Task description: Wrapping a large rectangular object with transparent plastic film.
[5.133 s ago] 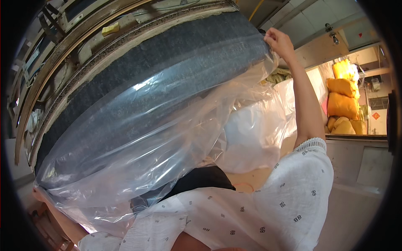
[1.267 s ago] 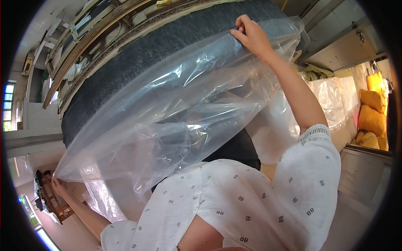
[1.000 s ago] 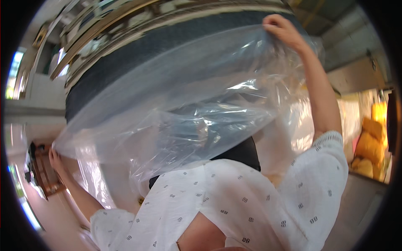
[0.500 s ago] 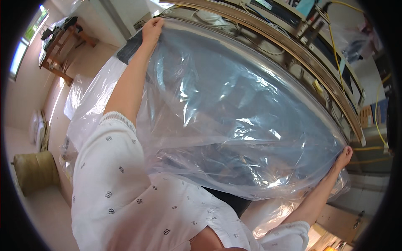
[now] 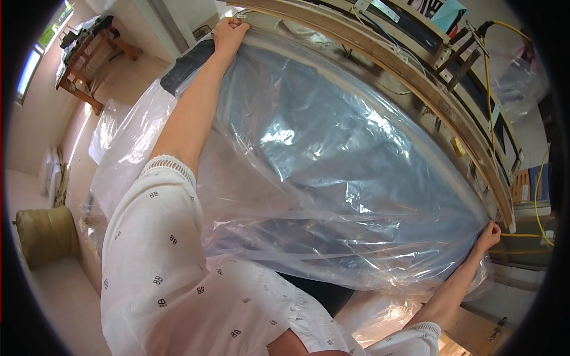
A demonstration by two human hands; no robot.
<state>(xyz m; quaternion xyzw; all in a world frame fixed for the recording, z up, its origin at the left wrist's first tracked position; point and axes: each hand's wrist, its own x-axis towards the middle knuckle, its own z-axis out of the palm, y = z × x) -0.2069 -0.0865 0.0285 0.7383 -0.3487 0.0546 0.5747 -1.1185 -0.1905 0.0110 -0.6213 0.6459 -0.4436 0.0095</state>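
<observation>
1. Stretching left to right, one clear plastic sheet [image 5: 332,148] lies over the one dark worktop [image 5: 186,68], its long axis following the far edge.
2. The left hand [image 5: 230,34], one of two, pinches the sheet near the worktop's far left corner.
3. The right hand [image 5: 489,235] pinches it at that edge's right end.
4. One wooden rail [image 5: 442,108] runs just beyond.

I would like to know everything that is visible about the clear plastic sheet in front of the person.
The clear plastic sheet is a large, thin, glossy film, see-through, with bright reflections and many wrinkles. It is spread over a dark surface, which looks blue-grey through it. The left hand grips it at the upper left, the right hand at the right. Between them the far edge runs fairly taut; the near part hangs in loose folds.
</observation>
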